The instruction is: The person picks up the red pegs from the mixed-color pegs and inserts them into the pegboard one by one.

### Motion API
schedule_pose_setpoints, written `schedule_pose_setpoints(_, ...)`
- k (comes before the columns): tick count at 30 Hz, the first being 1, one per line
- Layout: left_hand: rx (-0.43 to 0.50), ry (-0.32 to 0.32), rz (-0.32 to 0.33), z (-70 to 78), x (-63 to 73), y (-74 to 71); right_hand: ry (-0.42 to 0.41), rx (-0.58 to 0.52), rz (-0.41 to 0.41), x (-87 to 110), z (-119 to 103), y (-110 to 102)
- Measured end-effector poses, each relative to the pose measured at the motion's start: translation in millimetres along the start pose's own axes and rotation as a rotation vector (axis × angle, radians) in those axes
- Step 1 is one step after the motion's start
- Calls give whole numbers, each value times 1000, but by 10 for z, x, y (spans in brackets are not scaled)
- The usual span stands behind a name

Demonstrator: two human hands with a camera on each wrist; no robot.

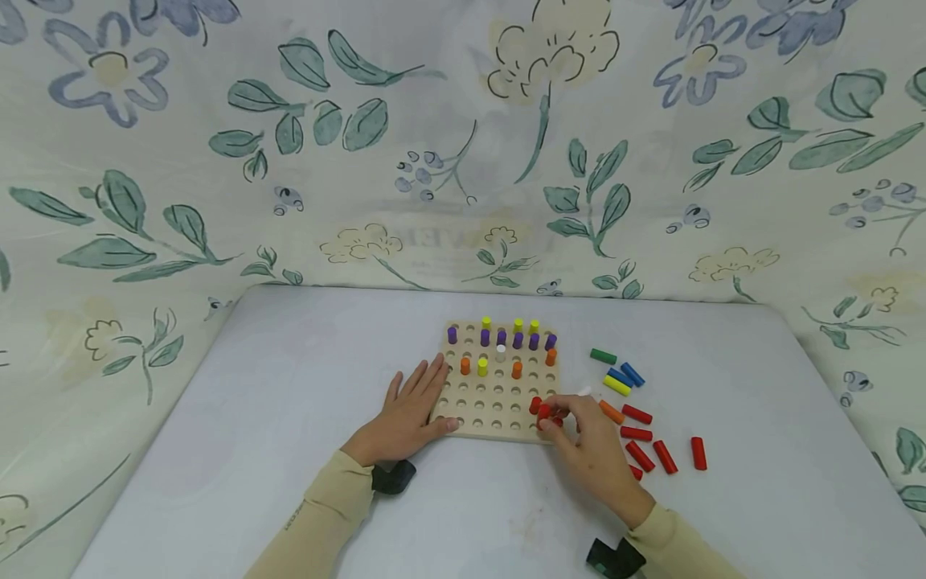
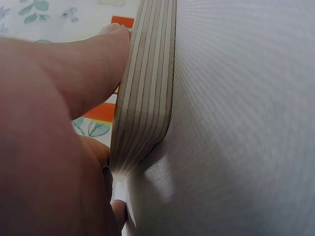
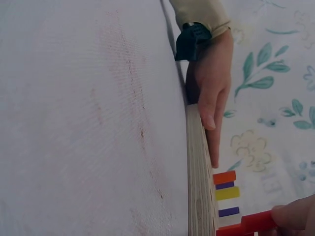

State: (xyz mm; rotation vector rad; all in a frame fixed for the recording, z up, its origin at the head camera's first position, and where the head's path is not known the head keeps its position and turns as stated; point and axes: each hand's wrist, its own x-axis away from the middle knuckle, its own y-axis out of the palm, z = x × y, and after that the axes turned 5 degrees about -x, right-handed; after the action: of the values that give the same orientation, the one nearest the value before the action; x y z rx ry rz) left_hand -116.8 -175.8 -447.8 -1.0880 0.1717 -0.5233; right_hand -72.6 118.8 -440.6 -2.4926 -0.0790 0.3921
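Observation:
A square wooden pegboard [image 1: 488, 410] with rows of round holes lies on the table. My left hand [image 1: 405, 418] rests at its left side, fingers straight along the edge and thumb on the near left corner. In the left wrist view, the thumb [image 2: 98, 69] lies against the board's layered edge [image 2: 147, 73]. Over the near right corner, my right hand [image 1: 596, 454] pinches a red peg [image 3: 258, 221] between thumb and fingers. Another red peg [image 1: 535, 404] stands in the board just beside it. Purple pegs [image 1: 485, 338], yellow pegs [image 1: 482, 367], orange pegs [image 1: 517, 370] and a white peg [image 1: 501, 353] stand farther back.
Several loose red pegs [image 1: 637, 433] lie on the table right of the board, with an orange peg [image 1: 611, 412]. Behind them are a green peg [image 1: 604, 355], blue pegs [image 1: 633, 374] and a yellow peg [image 1: 617, 386]. A flowered cloth [image 1: 470, 217] hangs behind the table.

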Motion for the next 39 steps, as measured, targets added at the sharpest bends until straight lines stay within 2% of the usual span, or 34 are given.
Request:
schedule_pose_setpoints(18, 2, 1, 1, 3, 4, -8, 43, 51, -16, -50, -12, 27)
schedule_pose_setpoints(28, -1, 4, -3, -2, 5, -8, -11, 139, -15, -54, 17, 56)
schedule_pose_setpoints(39, -6, 2, -3, 7, 9, -16, -9, 216, -41, -51, -7, 82)
